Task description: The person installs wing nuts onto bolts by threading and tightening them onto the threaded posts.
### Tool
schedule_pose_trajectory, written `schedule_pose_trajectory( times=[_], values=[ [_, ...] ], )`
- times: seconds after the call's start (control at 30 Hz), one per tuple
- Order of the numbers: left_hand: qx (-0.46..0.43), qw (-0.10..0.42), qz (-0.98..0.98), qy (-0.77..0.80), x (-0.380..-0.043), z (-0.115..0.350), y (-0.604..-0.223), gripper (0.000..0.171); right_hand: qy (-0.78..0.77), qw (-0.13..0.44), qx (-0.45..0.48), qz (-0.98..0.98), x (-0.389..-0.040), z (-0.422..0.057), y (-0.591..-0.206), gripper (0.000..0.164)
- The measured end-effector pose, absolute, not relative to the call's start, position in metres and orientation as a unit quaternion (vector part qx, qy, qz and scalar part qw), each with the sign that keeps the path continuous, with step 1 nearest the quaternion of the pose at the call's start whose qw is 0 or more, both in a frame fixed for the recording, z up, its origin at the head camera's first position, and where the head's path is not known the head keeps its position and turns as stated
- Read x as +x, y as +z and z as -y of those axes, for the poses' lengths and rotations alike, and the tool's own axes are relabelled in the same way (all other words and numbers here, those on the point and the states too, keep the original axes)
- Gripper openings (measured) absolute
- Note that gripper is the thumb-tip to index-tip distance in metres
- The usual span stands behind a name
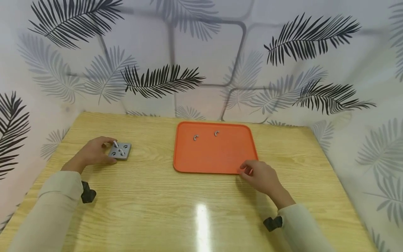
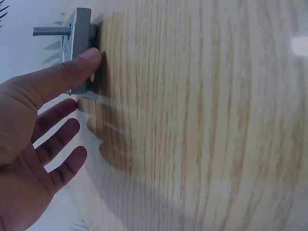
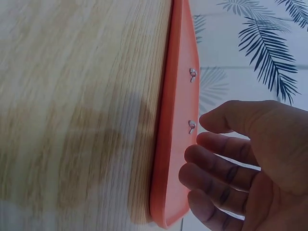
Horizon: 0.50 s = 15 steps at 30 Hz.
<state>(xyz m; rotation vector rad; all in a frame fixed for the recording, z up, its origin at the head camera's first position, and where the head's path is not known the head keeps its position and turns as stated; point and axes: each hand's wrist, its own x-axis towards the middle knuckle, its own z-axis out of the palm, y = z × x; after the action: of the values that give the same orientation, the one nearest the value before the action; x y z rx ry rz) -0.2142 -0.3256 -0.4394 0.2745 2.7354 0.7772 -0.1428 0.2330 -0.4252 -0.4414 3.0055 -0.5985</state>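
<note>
A grey square metal plate [image 1: 127, 150] with holes lies at the left of the table, and two threaded bolts [image 2: 50, 31] stand up from it. My left hand [image 1: 93, 151] holds its left side; the thumb [image 2: 89, 60] presses one edge, while the index finger is mostly hidden behind the plate in the left wrist view. Two small metal wing nuts [image 1: 195, 137] lie apart on an orange tray [image 1: 217, 159]. Over the tray's near right corner is my right hand [image 1: 259, 176], its fingers loosely bent with nothing between them. Whether it touches the rim I cannot tell.
The wooden table [image 1: 151, 206] carries the tray and the plate. A pale leaf-patterned wall covering [image 1: 201, 52] rises behind the table and along its sides. A bright light reflection shows on the table's near part.
</note>
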Motion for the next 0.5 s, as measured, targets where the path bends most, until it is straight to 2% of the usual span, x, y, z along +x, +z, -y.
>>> schedule_pose_trajectory(
  times=[0.2,0.5],
  values=[
    [0.094,0.147,-0.939,0.295,-0.215,0.325,-0.442,0.082,-0.184,0.022,-0.135,-0.973,-0.147,-0.235,-0.424,0.017],
    [0.101,0.123,-0.947,0.279,-0.209,0.31,-0.44,0.073,-0.187,0.028,-0.13,-0.973,-0.187,-0.216,-0.423,0.019]
  ],
)
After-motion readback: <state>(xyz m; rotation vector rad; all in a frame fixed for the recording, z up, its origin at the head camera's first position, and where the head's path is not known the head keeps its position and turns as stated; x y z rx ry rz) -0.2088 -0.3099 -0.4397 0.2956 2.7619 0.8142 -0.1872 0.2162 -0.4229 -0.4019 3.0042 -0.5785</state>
